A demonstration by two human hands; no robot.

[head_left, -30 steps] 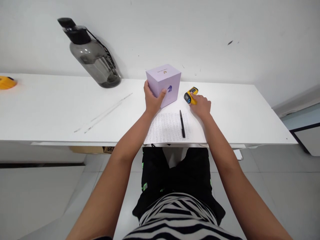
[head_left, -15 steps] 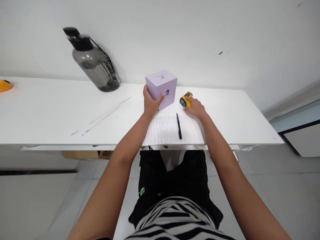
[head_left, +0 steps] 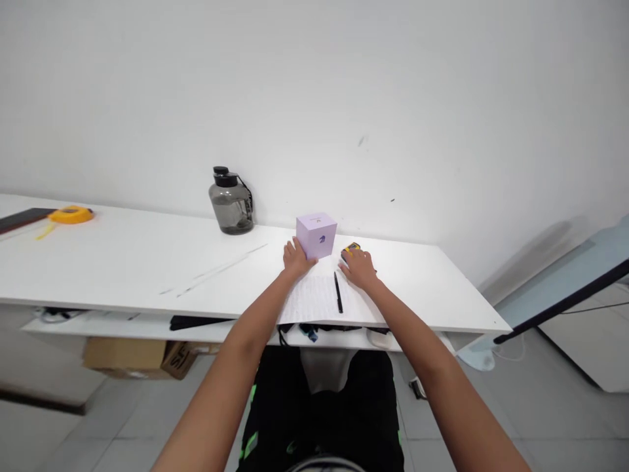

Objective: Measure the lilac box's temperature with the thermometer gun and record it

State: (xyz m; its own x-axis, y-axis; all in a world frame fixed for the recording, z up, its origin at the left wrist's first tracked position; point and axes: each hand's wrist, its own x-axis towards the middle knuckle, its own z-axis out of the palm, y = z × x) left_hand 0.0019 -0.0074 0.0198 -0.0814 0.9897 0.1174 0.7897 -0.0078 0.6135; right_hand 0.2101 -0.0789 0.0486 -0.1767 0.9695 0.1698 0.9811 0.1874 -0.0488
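Note:
A lilac box (head_left: 317, 239) with a small dark emblem stands upright on the white table. My left hand (head_left: 296, 259) is at its lower left corner, fingers spread and the thumb along the bottom front edge. To the right of the box, my right hand (head_left: 360, 267) has its fingers over a yellow-and-black laser measure (head_left: 351, 248), partly covering it. Between my forearms lies a sheet of handwritten paper (head_left: 309, 299). A black pen (head_left: 339, 293) rests on the paper, its tip pointing away from me.
A grey see-through water bottle (head_left: 230, 208) stands against the wall. Farther left are a yellow tape reel (head_left: 71, 214) and a dark flat object (head_left: 24, 217). Under the tabletop, a shelf holds cables and small items; a cardboard box (head_left: 125, 357) sits below.
The view has tilted up and drawn back, showing more wall and table. My left thumb has gone from the box's front face to its bottom edge. The right hand stays at the laser measure.

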